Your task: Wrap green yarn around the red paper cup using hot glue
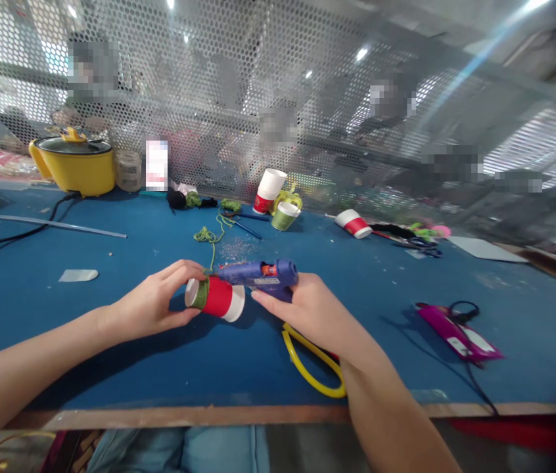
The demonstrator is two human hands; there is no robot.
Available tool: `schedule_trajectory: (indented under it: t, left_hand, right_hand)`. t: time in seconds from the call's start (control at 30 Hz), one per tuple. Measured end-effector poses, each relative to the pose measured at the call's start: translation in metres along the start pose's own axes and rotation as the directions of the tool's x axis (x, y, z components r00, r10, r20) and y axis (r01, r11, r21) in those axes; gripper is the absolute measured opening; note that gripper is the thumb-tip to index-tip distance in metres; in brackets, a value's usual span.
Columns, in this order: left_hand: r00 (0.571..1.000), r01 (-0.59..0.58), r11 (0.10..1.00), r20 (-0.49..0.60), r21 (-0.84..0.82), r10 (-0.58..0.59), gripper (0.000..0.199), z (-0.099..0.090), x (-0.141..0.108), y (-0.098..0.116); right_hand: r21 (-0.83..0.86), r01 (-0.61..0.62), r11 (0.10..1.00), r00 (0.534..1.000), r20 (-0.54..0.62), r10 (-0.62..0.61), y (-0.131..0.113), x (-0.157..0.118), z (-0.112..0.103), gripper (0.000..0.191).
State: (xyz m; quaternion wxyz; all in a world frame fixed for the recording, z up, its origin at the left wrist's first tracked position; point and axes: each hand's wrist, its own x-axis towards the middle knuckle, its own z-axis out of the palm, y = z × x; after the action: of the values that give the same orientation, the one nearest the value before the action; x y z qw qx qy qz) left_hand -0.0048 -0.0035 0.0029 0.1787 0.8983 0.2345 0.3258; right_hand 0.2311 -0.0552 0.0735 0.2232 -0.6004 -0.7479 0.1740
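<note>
My left hand (pixel 164 299) grips a paper cup (pixel 219 297) lying on its side in the air, white with a red band. Green yarn (pixel 201 293) is wound around the cup's left part, beside my fingertips. My right hand (pixel 315 309) is closed around a blue glue gun (pixel 258 272), whose nozzle points left at the green yarn on top of the cup. From the cup, a loose green strand (pixel 213 253) runs back to a small tangle (pixel 205 234) on the blue table.
A yellow pot (pixel 78 167), jar (pixel 129 172) and lit phone (pixel 156 165) stand at the back left. Cups (pixel 268 190) and yarn balls (pixel 231 205) line the mesh panel. A yellow loop (pixel 310 371) lies below my right wrist; a purple packet (pixel 458 335) with a black cable is at right.
</note>
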Motion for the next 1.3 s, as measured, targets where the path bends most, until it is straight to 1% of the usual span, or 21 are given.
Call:
schedule_trajectory:
  t: [0.2,0.4,0.57,0.77,0.97,1.3]
  left_hand:
    - [1.000,0.004,1.000,0.002,-0.001,-0.004,0.032,0.0000,0.0005,-0.0001]
    - [1.000,-0.011,1.000,0.000,0.013,0.011,0.031,0.0001,0.0007,-0.0001]
    - [1.000,0.002,1.000,-0.005,-0.009,-0.002,0.031,0.0000,0.0006,0.0001]
    - [1.000,0.002,1.000,0.002,-0.011,-0.002,0.032,-0.0006,0.0012,0.0006]
    - [0.999,0.035,0.998,0.005,-0.047,-0.035,0.034,-0.0015,0.0022,0.0013]
    - [0.999,0.033,0.998,-0.010,-0.061,-0.034,0.034,-0.0004,0.0026,0.0010]
  right_hand:
    - [0.033,-0.003,0.999,1.000,0.005,0.002,-0.0013,-0.0015,-0.0021,0.015]
    - [0.001,0.013,1.000,1.000,-0.012,-0.013,-0.0004,0.0001,-0.0008,0.016]
    - [0.034,0.001,0.999,1.000,0.014,-0.002,-0.0028,-0.0017,-0.0028,0.016]
    - [0.050,0.015,0.999,1.000,0.001,-0.015,-0.0044,-0.0026,-0.0020,0.018]
    - [-0.030,-0.011,0.999,1.000,0.013,0.011,-0.0065,-0.0057,-0.0037,0.018]
    - [-0.036,-0.002,0.999,1.000,-0.001,0.002,-0.0041,-0.0058,-0.0026,0.018]
